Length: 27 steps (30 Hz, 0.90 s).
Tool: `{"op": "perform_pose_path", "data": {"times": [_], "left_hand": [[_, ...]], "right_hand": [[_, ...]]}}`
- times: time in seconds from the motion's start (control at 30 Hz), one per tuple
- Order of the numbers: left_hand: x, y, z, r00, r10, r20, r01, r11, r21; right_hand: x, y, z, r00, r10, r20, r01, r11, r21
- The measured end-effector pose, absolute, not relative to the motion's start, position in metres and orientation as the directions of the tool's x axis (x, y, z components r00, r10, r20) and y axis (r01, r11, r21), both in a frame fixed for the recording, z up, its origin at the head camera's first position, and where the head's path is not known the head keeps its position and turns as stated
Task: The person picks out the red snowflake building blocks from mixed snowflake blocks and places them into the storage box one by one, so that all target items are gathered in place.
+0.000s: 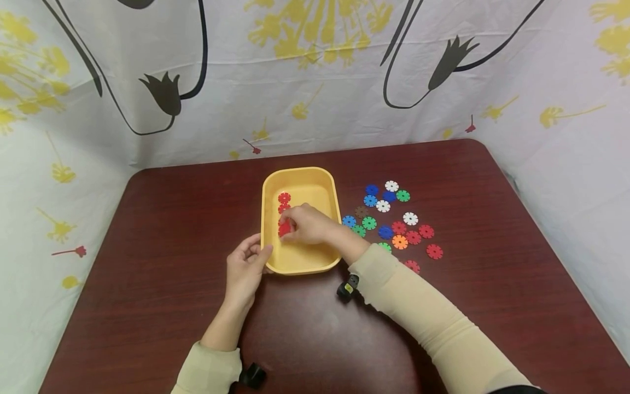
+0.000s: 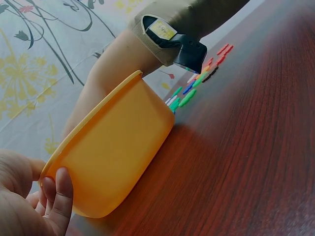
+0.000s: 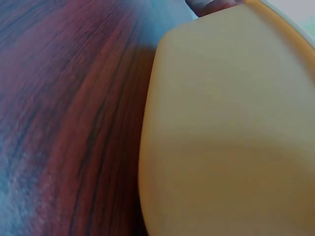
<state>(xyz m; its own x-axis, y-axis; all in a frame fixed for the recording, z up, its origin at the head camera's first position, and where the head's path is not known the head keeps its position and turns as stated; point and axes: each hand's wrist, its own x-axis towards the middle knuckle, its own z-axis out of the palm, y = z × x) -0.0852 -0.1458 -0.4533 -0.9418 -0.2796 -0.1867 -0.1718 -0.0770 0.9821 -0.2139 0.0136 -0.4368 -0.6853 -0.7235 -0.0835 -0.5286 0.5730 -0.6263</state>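
A yellow plastic tray (image 1: 325,257) stands on the table, with red notched discs (image 1: 284,197) in a line along its left inner side. My left hand (image 1: 248,268) grips the near left rim, the thumb over the edge and the other fingers against the outer wall, as the left wrist view also shows. Inside the tray, my right hand (image 1: 310,224) pinches a red notched disc (image 1: 284,229) between thumb and fingers; part of that disc is hidden. The right wrist view holds mostly the tray's outer wall (image 3: 226,113), without the right fingertips.
Right of the tray lie loose notched discs: several red (image 1: 426,231), blue (image 1: 386,232), green (image 1: 369,222) and white (image 1: 410,219) ones, an orange disc (image 1: 400,242) and a brown disc (image 1: 361,212). The dark red table (image 1: 172,246) meets a patterned cloth (image 1: 315,126) behind.
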Motion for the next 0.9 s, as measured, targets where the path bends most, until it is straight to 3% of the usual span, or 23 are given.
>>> {"op": "perform_pose_path", "data": {"times": [0.47,0.9], "left_hand": [[-0.085,-0.145,-0.452,-0.943,-0.277,-0.185,-0.170,-0.077,0.982],[-0.085,-0.146,-0.453,-0.944,-0.278,-0.181,-0.170,-0.062,0.983]], "right_hand": [[-0.213,0.017,-0.436,-0.681,-0.722,-0.124,-0.515,0.593,-0.619],[-0.211,0.031,-0.421,-0.683,-0.728,0.058,-0.542,0.453,-0.708]]}}
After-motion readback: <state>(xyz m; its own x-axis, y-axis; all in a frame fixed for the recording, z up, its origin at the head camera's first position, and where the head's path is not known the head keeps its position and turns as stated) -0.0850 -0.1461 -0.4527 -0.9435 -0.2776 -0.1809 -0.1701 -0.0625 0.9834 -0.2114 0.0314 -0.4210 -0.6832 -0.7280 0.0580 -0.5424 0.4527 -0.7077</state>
